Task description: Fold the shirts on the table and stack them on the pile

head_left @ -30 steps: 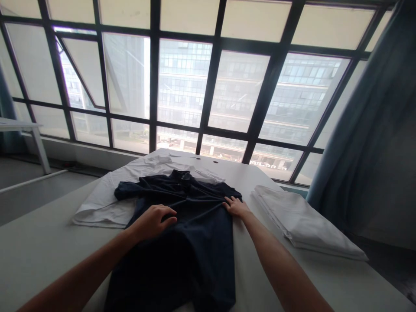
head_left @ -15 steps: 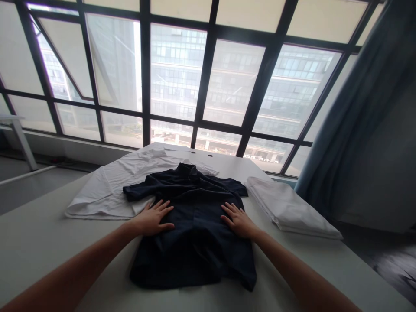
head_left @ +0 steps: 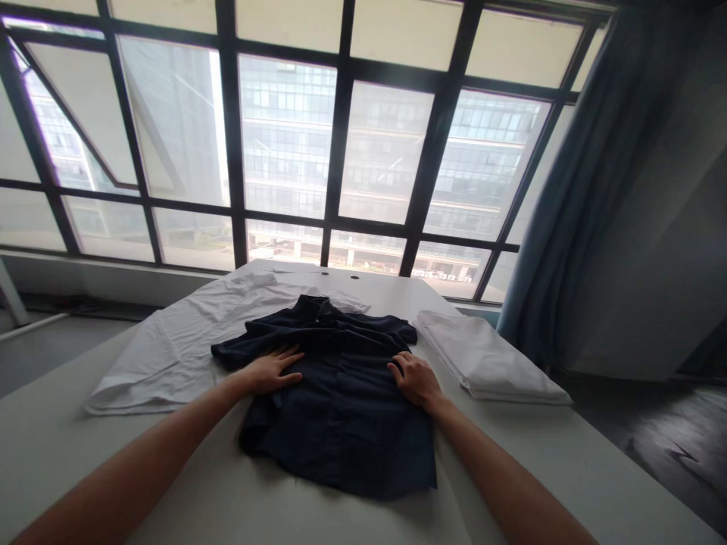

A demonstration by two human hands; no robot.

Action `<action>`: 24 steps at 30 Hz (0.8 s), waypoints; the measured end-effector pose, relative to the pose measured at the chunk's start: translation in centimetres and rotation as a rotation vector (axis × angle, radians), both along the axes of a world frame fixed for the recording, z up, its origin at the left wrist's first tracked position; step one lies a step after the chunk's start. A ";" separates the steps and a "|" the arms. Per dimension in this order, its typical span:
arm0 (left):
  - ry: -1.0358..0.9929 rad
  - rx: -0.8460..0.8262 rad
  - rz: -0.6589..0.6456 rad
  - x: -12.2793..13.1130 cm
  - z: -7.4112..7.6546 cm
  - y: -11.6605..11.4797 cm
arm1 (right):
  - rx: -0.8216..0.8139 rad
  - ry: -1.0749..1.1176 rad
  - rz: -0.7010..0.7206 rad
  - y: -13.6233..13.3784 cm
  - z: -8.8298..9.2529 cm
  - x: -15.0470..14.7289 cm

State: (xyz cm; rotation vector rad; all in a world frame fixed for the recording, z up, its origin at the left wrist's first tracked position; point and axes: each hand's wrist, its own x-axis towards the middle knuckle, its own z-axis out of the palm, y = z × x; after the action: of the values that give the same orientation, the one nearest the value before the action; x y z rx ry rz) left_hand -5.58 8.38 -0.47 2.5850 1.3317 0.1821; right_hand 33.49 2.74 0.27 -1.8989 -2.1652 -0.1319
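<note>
A dark navy short-sleeved shirt [head_left: 352, 424] lies front up on the white table, collar away from me, with creases across the chest. My left hand [head_left: 273, 371] rests flat on its left side just below the sleeve, fingers spread and thumb apart. On the opposite side of the shirt, my right hand [head_left: 417, 380] presses on the cloth near the edge. Its fingers are bent a little, and no fold of cloth shows between them.
A white garment [head_left: 170, 333] is spread out behind and left of the navy shirt. To the right sits a folded white cloth [head_left: 488, 356]. The white table [head_left: 187, 496] reaches toward large windows, and a blue curtain [head_left: 568, 204] hangs at the right.
The shirt's lower part has become smoother and its hem has shifted. My right hand's fingers have gone from flat and spread to slightly bent. The camera view has turned slightly right.
</note>
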 end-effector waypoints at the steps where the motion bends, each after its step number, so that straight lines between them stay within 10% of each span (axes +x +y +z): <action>1: -0.025 0.002 0.008 -0.2 -0.2 0.0 | 0.046 -0.021 -0.031 -0.5 0.2 -0.1; 10: -0.362 -0.066 -0.062 -4.4 -0.2 -5.4 | -0.312 0.002 -0.178 -6.0 2.8 4.7; 17: -0.151 0.002 -0.234 -3.3 3.5 -9.1 | -0.397 0.226 0.224 -6.4 3.4 4.4; 24: -0.267 -0.025 -0.278 -2.9 3.8 -9.2 | -0.166 0.546 0.476 -5.5 2.5 2.3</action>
State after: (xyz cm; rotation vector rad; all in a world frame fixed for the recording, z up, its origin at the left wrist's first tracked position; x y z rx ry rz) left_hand -8.49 -0.78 3.31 2.5784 0.8688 0.4393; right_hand 35.79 -2.78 2.74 -1.2300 -2.1899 0.5973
